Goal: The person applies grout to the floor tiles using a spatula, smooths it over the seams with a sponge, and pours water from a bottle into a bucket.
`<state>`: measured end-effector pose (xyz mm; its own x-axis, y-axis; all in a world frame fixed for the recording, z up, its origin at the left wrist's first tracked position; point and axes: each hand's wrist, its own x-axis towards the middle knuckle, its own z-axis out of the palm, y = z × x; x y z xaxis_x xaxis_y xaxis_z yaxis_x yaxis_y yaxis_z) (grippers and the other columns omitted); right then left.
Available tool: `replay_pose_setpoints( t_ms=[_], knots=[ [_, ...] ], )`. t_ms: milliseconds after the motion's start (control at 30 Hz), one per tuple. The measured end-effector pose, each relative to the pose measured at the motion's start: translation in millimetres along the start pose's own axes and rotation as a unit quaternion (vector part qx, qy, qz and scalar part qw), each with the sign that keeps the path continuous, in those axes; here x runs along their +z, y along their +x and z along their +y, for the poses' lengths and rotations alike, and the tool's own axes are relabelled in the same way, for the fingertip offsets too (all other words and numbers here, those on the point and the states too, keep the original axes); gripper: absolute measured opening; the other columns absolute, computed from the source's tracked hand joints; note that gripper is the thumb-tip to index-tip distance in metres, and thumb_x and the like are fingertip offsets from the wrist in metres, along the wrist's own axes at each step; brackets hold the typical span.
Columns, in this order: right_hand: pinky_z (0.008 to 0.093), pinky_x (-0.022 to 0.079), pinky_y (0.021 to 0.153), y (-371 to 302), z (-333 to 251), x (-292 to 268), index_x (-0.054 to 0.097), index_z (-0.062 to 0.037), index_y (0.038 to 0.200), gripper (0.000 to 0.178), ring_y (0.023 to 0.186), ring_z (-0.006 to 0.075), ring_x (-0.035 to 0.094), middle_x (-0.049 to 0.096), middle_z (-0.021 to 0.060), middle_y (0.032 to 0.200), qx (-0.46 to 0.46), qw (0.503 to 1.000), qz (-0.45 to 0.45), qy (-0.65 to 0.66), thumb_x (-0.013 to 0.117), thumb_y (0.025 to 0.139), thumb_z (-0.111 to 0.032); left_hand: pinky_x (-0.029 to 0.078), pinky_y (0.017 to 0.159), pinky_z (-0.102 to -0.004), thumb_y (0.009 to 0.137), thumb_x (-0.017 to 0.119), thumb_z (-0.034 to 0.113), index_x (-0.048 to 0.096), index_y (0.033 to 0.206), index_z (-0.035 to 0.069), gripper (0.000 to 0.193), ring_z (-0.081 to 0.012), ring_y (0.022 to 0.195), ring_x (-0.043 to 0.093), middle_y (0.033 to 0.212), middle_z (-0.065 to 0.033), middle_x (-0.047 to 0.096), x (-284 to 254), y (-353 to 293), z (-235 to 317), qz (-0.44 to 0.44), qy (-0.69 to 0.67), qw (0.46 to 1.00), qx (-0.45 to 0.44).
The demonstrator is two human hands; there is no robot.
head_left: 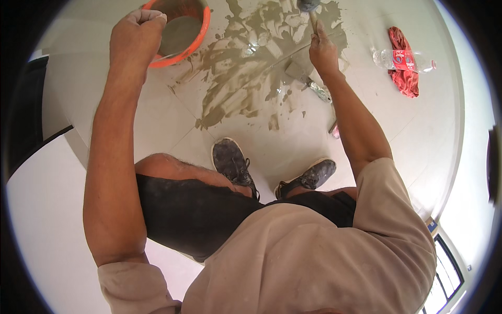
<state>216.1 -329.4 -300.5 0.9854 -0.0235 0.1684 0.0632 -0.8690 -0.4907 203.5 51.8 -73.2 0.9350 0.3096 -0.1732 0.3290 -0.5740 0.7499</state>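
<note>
My right hand [324, 52] grips the pale handle of a mallet [314, 21]; its dark, rounded head reaches the top edge of the view. Wet grey mortar [230, 89] is smeared over the light floor tiles around it. Up at the left, my left hand [137, 34] is closed, thumb against curled fingers, in front of an orange bucket [205, 31]. Whatever those fingers hold, if anything, is hidden. Grey mix [180, 36] lies inside the bucket. A mortar-coated trowel [297, 71] rests on the floor beside my right forearm.
A clear plastic bottle [421, 62] with a red label lies across a crumpled red cloth [402, 86] at the right. A small pinkish object [334, 130] sits partly behind my right arm. My dark shoes [230, 161] stand on the tiles just short of the mortar.
</note>
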Motion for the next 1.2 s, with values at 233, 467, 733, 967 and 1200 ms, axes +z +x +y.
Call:
replay_pose_setpoints(
  t_ms=[233,467,733,967,1200],
  knots=[
    [0.0579,0.053,0.076,7,-4,-4,0.023,-0.0228,0.159,0.061,0.087,0.0509,0.067,0.068,0.0317,0.104,0.073,0.994,-0.074,-0.032,0.046,0.102,-0.024,0.053,0.068,-0.0322,0.087,0.066,0.025,0.069,0.100,0.004,0.025,-0.0136,0.071,0.060,0.079,-0.0032,0.064,-1,-2,-5,0.023,0.005,0.999,0.027],
    [0.0572,0.053,0.073,5,14,9,0.028,-0.0216,0.158,0.059,0.084,0.0508,0.067,0.069,0.0304,0.099,0.001,0.999,-0.032,-0.037,0.047,0.102,-0.024,0.046,0.092,-0.0327,0.091,0.067,0.026,0.069,0.116,-0.001,0.037,-0.0164,0.101,0.060,0.109,-0.0079,0.068,-2,2,-2,-0.018,0.006,0.999,-0.028],
    [0.0589,0.052,0.078,-13,-20,1,0.029,-0.0258,0.156,0.061,0.091,0.0516,0.066,0.069,0.0308,0.102,0.040,0.999,-0.013,0.030,0.049,0.099,-0.022,0.047,0.091,-0.0335,0.091,0.066,0.025,0.068,0.115,-0.001,0.036,-0.0169,0.103,0.060,0.110,-0.0083,0.068,-6,-4,2,-0.013,0.008,1.000,-0.025],
    [0.0554,0.054,0.074,-13,-22,8,0.035,-0.0186,0.155,0.058,0.084,0.0497,0.067,0.068,0.0303,0.105,0.037,0.998,-0.050,-0.013,0.050,0.099,-0.017,0.047,0.085,-0.0298,0.091,0.066,0.024,0.068,0.114,-0.001,0.034,-0.0143,0.091,0.058,0.103,-0.0055,0.067,-9,-2,-4,-0.020,0.008,0.999,-0.030],
    [0.0533,0.054,0.073,-16,-15,8,0.048,-0.0153,0.148,0.049,0.081,0.0481,0.067,0.068,0.0303,0.103,0.071,0.997,-0.029,-0.004,0.052,0.099,-0.023,0.046,0.081,-0.0281,0.091,0.068,0.024,0.069,0.112,0.000,0.032,-0.0114,0.085,0.056,0.098,-0.0036,0.066,-2,-4,5,-0.002,-0.003,1.000,0.000]
  ],
)
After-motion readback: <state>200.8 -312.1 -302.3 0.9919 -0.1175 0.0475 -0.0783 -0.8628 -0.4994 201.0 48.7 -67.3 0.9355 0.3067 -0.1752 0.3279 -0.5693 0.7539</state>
